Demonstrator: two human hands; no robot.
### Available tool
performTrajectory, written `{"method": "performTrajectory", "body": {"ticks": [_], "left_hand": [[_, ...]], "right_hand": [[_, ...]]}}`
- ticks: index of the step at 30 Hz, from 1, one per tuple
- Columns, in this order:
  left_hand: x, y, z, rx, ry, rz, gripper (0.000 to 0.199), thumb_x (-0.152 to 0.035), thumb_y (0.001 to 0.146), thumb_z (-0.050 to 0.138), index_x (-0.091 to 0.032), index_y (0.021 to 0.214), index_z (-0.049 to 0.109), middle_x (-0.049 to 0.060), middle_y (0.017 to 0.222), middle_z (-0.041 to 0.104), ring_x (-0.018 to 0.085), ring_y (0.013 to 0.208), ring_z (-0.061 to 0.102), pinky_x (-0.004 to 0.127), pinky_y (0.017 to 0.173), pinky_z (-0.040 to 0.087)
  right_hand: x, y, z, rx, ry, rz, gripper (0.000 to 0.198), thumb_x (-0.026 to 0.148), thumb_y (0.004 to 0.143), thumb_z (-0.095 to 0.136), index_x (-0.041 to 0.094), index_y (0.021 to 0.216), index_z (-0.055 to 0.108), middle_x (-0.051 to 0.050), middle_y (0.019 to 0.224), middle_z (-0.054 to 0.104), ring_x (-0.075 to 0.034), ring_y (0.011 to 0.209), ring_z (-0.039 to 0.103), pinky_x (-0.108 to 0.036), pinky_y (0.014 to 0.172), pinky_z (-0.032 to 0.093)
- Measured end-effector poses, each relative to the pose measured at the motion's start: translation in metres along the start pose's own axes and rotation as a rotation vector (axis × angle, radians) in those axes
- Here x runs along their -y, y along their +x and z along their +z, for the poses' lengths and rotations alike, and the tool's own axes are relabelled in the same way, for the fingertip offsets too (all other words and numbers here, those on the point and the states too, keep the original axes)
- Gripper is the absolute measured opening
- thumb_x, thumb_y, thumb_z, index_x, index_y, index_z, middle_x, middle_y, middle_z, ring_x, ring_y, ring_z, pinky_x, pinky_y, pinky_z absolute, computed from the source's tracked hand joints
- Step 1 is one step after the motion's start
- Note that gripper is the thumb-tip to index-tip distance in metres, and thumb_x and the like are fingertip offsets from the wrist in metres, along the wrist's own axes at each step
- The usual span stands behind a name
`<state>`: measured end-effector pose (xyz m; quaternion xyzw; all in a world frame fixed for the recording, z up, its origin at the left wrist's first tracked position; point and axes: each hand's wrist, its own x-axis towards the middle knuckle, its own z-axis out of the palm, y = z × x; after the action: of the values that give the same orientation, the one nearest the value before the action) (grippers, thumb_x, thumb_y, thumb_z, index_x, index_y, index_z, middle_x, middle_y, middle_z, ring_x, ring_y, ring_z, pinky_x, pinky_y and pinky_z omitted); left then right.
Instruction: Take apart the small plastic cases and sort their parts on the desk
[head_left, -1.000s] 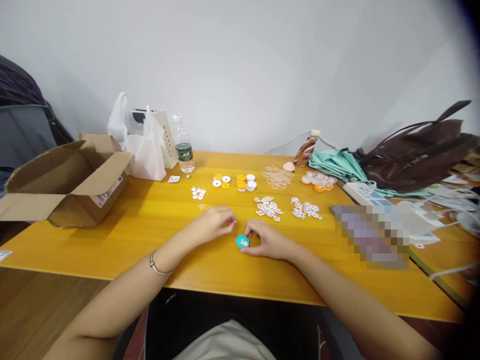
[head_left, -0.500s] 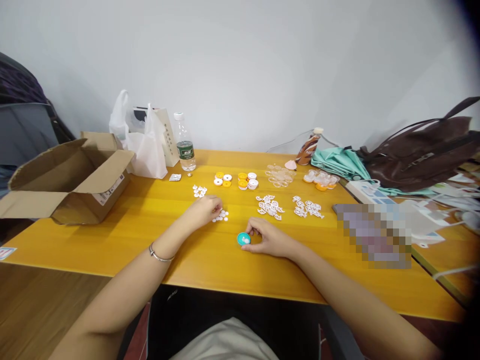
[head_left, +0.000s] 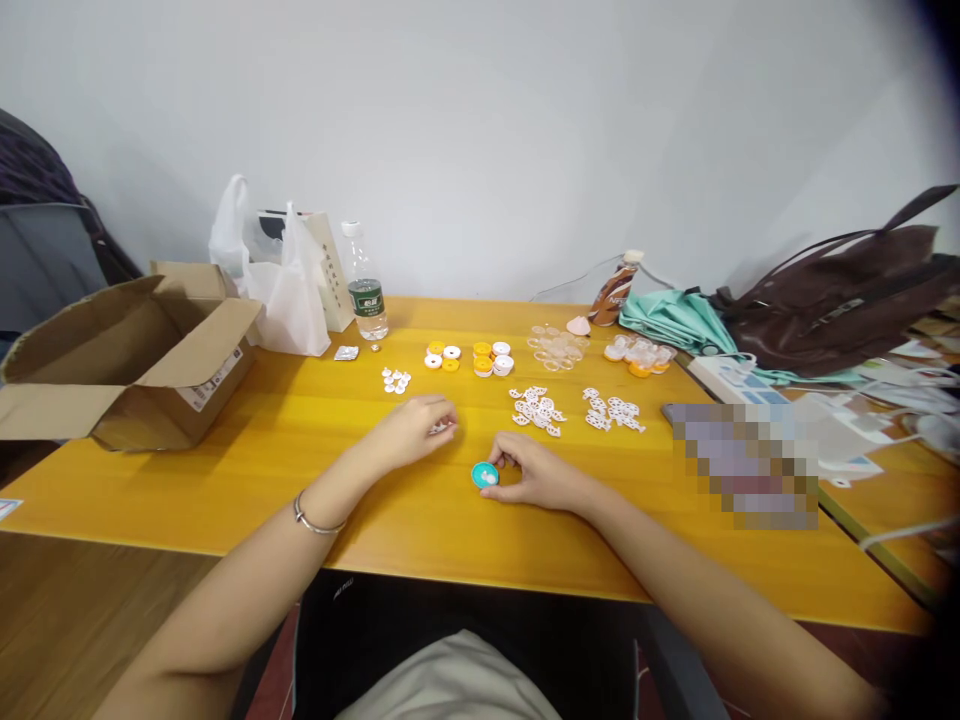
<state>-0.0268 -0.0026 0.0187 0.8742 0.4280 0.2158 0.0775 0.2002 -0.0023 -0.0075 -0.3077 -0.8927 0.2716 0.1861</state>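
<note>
Between the thumb and fingers of my right hand (head_left: 544, 474) is a round teal disc with a pale rim (head_left: 480, 470), held by its right edge low over the table. Small white pieces lie inside its face. My left hand (head_left: 417, 432) is closed, fingers curled and pointing right, over a cluster of small white pieces (head_left: 439, 427). The hand covers most of that cluster, and what its fingertips pinch, if anything, is hidden. Behind it lies another group of small white knobbed pieces (head_left: 395, 381).
Yellow and white round parts (head_left: 493, 358) stand mid-table. White leaf-shaped cutouts (head_left: 537, 410), clear rings (head_left: 556, 346) and clear-and-orange parts (head_left: 637, 354) spread rightward. A water bottle (head_left: 368, 290) and an open cardboard box (head_left: 180, 400) are left; a brown bag (head_left: 840, 300) is right.
My left hand has shifted slightly right and down, its fingers now curled over the small white pieces. My right hand keeps the teal disc in nearly the same spot. The view has tilted slightly.
</note>
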Motion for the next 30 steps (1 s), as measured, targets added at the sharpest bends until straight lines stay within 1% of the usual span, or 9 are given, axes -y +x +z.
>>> {"method": "performTrajectory", "body": {"ticks": [3,6,11,14,17,22,26,30], "left_hand": [[-0.019,-0.003,0.0,0.059,-0.08,0.185,0.015,-0.027,0.087,0.046,-0.017,0.09,0.058,0.003,0.084,0.059,0.013,0.078,0.055,0.023,0.073,0.041],[-0.03,-0.004,0.007,0.113,-0.101,0.282,0.018,-0.03,0.087,0.047,-0.017,0.091,0.059,0.004,0.086,0.059,0.013,0.08,0.055,0.024,0.075,0.04],[-0.031,-0.003,0.02,0.13,-0.032,0.316,0.018,-0.03,0.086,0.049,-0.016,0.089,0.061,0.005,0.085,0.058,0.014,0.079,0.054,0.026,0.076,0.039],[-0.031,-0.002,0.025,0.123,0.028,0.326,0.02,-0.029,0.088,0.046,-0.017,0.09,0.061,0.005,0.085,0.058,0.015,0.08,0.053,0.027,0.075,0.039],[-0.031,-0.001,0.029,0.101,0.13,0.347,0.021,-0.029,0.089,0.044,-0.017,0.091,0.061,0.005,0.085,0.058,0.015,0.078,0.052,0.028,0.073,0.038],[-0.032,-0.003,0.028,0.094,0.327,0.474,0.021,-0.026,0.09,0.041,-0.016,0.087,0.06,0.006,0.089,0.059,0.016,0.081,0.051,0.03,0.072,0.035],[-0.034,-0.005,0.025,0.058,0.385,0.544,0.021,-0.024,0.09,0.041,-0.015,0.082,0.058,0.007,0.09,0.059,0.016,0.081,0.05,0.03,0.071,0.033],[-0.035,-0.006,0.023,0.032,0.426,0.581,0.02,-0.02,0.09,0.041,-0.014,0.081,0.057,0.006,0.087,0.058,0.015,0.078,0.05,0.029,0.067,0.031]], "right_hand": [[-0.002,0.0,0.001,-0.007,0.023,-0.012,0.026,0.036,0.069,0.067,0.019,0.077,0.048,0.0,0.078,0.053,-0.013,0.071,0.048,-0.025,0.065,0.039],[-0.004,0.001,0.001,-0.012,0.041,-0.038,0.027,0.037,0.069,0.067,0.02,0.076,0.047,0.0,0.076,0.053,-0.013,0.069,0.047,-0.025,0.064,0.039],[-0.007,0.002,0.002,-0.009,0.063,-0.048,0.031,0.042,0.068,0.068,0.02,0.074,0.048,0.0,0.076,0.054,-0.013,0.07,0.047,-0.026,0.065,0.039],[-0.009,0.003,0.003,-0.016,0.071,-0.049,0.035,0.045,0.065,0.071,0.019,0.072,0.048,0.001,0.074,0.053,-0.013,0.07,0.047,-0.026,0.064,0.039],[-0.009,0.004,0.003,-0.011,0.078,-0.055,0.034,0.044,0.064,0.072,0.019,0.071,0.05,0.002,0.071,0.051,-0.013,0.067,0.046,-0.025,0.063,0.038],[-0.007,0.004,0.001,-0.016,0.094,-0.036,0.034,0.043,0.063,0.073,0.018,0.07,0.05,0.003,0.068,0.049,-0.012,0.065,0.044,-0.024,0.061,0.037],[-0.007,0.003,0.001,-0.014,0.099,-0.017,0.035,0.045,0.063,0.072,0.018,0.071,0.05,0.003,0.068,0.049,-0.012,0.065,0.045,-0.025,0.061,0.038],[-0.007,0.003,0.001,-0.014,0.099,-0.003,0.035,0.045,0.063,0.072,0.019,0.072,0.051,0.002,0.07,0.051,-0.013,0.066,0.046,-0.025,0.062,0.039]]}}
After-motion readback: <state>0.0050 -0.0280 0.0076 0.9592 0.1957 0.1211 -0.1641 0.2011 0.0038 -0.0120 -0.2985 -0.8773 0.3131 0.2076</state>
